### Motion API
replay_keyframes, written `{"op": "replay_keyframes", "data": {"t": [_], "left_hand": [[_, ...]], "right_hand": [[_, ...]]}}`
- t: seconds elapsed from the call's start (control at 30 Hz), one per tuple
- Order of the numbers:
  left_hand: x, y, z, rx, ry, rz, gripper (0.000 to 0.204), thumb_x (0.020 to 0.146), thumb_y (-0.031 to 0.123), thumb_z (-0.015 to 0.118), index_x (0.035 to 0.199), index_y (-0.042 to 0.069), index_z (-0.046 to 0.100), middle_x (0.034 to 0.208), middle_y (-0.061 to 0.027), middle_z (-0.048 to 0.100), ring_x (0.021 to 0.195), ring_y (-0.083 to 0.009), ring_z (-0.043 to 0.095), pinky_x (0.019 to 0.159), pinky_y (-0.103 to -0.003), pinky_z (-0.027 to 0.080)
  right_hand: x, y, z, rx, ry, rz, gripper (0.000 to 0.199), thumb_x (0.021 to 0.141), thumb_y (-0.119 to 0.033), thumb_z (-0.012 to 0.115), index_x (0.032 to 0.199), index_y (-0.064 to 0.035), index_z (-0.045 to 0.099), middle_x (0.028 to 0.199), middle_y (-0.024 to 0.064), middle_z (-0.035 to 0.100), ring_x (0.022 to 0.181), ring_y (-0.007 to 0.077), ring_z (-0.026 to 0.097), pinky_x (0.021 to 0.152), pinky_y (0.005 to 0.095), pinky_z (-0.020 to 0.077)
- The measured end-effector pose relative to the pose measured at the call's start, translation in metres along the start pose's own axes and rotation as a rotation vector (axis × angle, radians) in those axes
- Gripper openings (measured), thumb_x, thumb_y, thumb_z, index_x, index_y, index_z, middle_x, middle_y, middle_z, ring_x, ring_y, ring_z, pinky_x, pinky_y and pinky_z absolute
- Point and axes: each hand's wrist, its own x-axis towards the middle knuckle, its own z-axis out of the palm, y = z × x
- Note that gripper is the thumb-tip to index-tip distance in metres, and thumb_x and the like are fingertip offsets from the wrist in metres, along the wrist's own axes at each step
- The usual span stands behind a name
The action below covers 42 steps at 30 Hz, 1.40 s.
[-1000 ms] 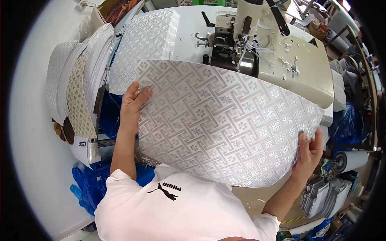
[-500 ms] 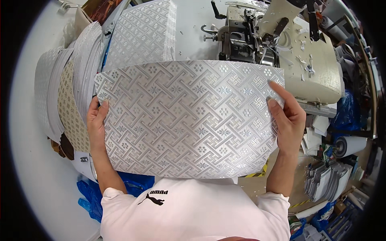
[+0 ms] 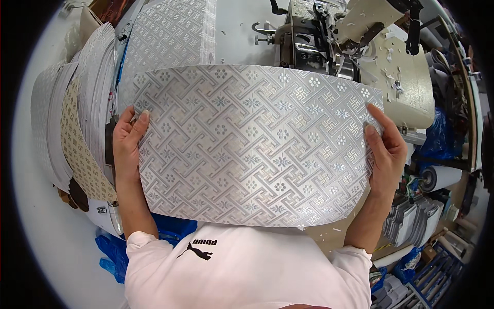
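— White tabletop (image 3: 242, 20) is carrying what?

— Sewing machine (image 3: 329, 36) is sitting at the far side, with patterned fabric (image 3: 170, 36) lying beside it and stacked sheets (image 3: 77, 118) piling at the left edge.

— And the hands?

— Both are holding a silver patterned panel (image 3: 252, 144) up flat in front of the chest, over the tabletop. Left hand (image 3: 127, 144) is gripping its left edge, fingers pinching it with the thumb on top. Right hand (image 3: 386, 149) is pinching the right edge likewise, thumb on the face.
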Motion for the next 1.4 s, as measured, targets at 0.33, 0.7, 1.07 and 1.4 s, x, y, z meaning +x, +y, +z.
{"op": "replay_keyframes", "data": {"t": [0.33,0.7,1.07,1.4], "left_hand": [[-0.011,-0.009,-0.006,0.055,-0.050,0.216,0.032,0.084,-0.013,0.070,0.110,0.005,0.068,0.104,-0.0088,0.073,0.097,-0.0156,0.068,0.082,-0.028,0.055],[-0.023,-0.042,0.024,0.280,-0.486,0.778,0.009,0.080,0.004,0.076,0.082,0.011,0.070,0.101,-0.0097,0.076,0.099,-0.0227,0.070,0.087,-0.034,0.053],[-0.037,-0.042,0.025,0.455,-0.495,0.946,0.011,0.078,0.013,0.076,0.086,0.016,0.070,0.100,-0.0070,0.077,0.100,-0.0239,0.070,0.088,-0.033,0.052],[-0.037,-0.024,0.079,0.551,-0.523,0.989,0.017,0.079,0.009,0.077,0.094,0.012,0.069,0.094,-0.0047,0.077,0.089,-0.0199,0.068,0.076,-0.031,0.047]], "right_hand": [[-0.009,0.013,-0.022,-0.149,0.046,-0.173,0.057,0.095,-0.004,0.061,0.150,-0.0037,0.044,0.117,0.0100,0.067,0.095,0.0121,0.061,0.086,0.0215,0.0437],[-0.080,0.116,-0.150,-0.127,-0.098,-0.253,0.027,0.096,-0.013,0.062,0.122,-0.0047,0.062,0.127,0.0238,0.064,0.115,0.0369,0.065,0.096,0.0451,0.0564],[-0.100,0.092,-0.146,-0.505,-0.173,-0.039,0.031,0.101,-0.006,0.052,0.129,-0.0053,0.064,0.134,0.0192,0.062,0.125,0.0317,0.059,0.106,0.0392,0.0464],[-0.088,0.019,0.062,-0.557,-0.626,-0.655,0.053,0.088,-0.026,0.074,0.127,0.0059,0.061,0.124,0.0226,0.066,0.112,0.0374,0.065,0.094,0.0403,0.0508]]}}
